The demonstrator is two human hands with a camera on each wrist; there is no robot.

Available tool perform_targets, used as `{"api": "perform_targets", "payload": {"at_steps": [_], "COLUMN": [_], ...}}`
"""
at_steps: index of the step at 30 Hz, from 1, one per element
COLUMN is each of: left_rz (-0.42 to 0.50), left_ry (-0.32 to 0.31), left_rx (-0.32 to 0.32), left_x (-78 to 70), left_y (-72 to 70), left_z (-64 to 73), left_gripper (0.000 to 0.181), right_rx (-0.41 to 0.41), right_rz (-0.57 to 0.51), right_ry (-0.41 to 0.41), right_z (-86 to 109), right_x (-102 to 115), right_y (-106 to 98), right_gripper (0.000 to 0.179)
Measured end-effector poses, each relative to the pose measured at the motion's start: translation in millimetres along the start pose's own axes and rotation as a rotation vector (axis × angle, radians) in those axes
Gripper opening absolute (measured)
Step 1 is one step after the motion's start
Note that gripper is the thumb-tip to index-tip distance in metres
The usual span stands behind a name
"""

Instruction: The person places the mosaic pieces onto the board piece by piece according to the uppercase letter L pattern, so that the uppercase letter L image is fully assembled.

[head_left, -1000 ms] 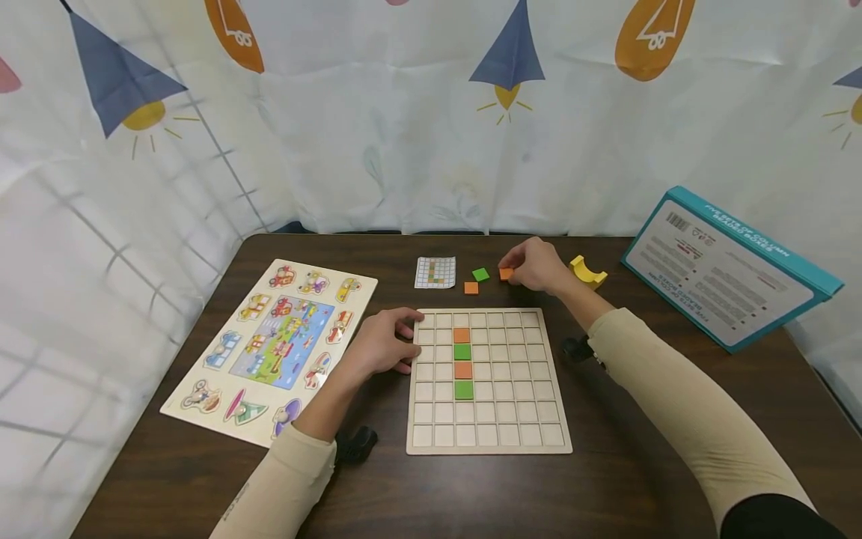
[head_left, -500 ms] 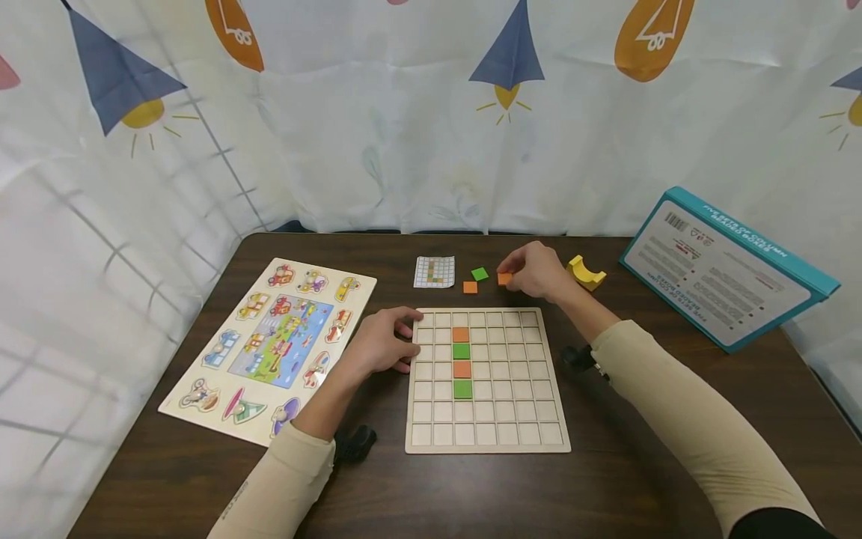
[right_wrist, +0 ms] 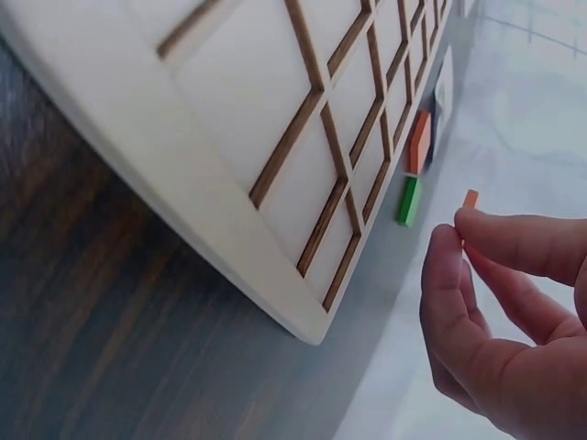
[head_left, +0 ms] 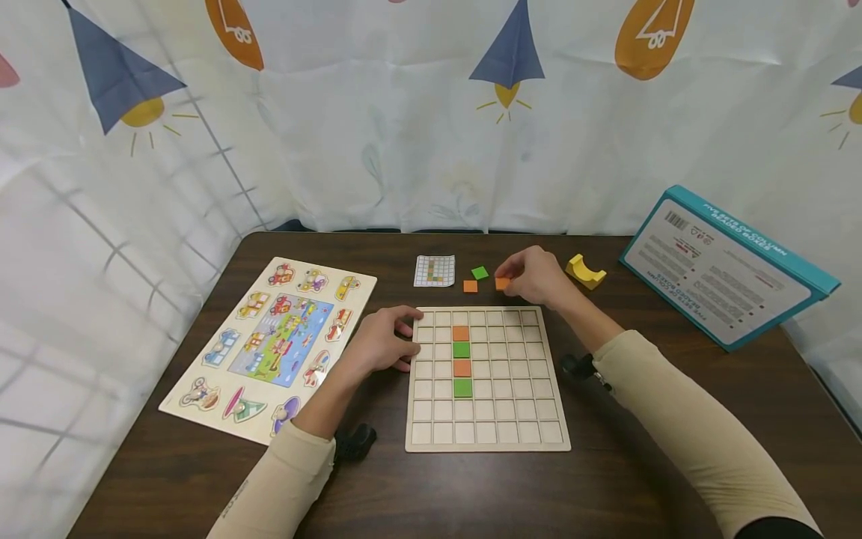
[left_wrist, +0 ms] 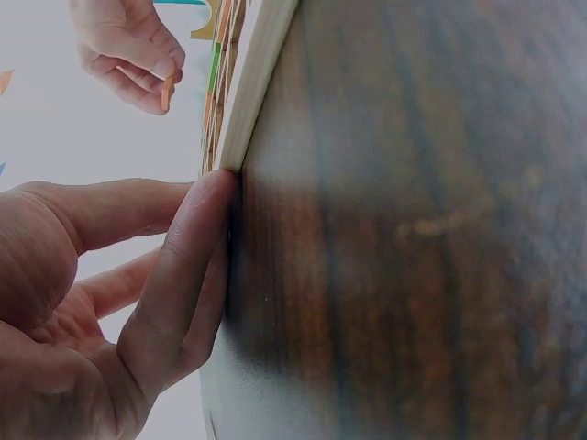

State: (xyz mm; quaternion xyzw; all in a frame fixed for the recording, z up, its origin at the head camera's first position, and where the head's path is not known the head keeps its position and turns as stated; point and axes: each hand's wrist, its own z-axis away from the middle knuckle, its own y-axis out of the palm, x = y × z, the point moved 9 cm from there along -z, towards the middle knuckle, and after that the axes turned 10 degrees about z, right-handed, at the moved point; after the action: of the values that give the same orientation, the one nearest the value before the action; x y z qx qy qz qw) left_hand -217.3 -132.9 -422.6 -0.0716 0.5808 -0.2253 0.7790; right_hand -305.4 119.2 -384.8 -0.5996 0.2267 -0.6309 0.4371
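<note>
A wooden grid board (head_left: 518, 412) lies on the table with orange and green square tiles alternating down its third column, the topmost orange tile (head_left: 461, 334) in the upper row. My left hand (head_left: 377, 340) touches the board's left side; its fingertips rest against the edge in the left wrist view. Behind the far edge, my right hand (head_left: 537, 275) pinches another orange tile (head_left: 502, 284) between thumb and fingertips. In the right wrist view that tile (right_wrist: 470, 199) shows as a thin edge above the fingers. Left of it lie a loose green tile (head_left: 480, 273) and an orange one (head_left: 470, 287).
A small printed grid card (head_left: 434, 271) lies behind the board. At left is a picture puzzle board (head_left: 205, 359) with vehicle pieces. A yellow curved block (head_left: 586, 272) sits beyond my right wrist, and a teal box (head_left: 734, 262) leans at far right.
My right hand has moved slightly nearer and to the left, with the orange tile in its fingertips. My left hand stays at the board's edge.
</note>
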Motion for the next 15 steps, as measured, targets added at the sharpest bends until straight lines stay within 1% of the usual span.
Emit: {"api": "perform_targets", "payload": {"at_steps": [10, 15], "left_rz": [0.003, -0.005], "left_ry": [0.001, -0.005], "left_rx": [-0.002, -0.003], "left_x": [0.9, 1.3], "left_y": [0.1, 0.5], "left_z": [-0.4, -0.6], "left_gripper": [0.056, 0.057], "right_rx": [-0.021, -0.022], "right_rz": [0.013, 0.008], "right_ry": [-0.037, -0.043], "right_z": [11.0, 16.2], "right_x": [5.8, 7.2], "right_y": [2.1, 5.4], "right_gripper": [0.026, 0.025]}}
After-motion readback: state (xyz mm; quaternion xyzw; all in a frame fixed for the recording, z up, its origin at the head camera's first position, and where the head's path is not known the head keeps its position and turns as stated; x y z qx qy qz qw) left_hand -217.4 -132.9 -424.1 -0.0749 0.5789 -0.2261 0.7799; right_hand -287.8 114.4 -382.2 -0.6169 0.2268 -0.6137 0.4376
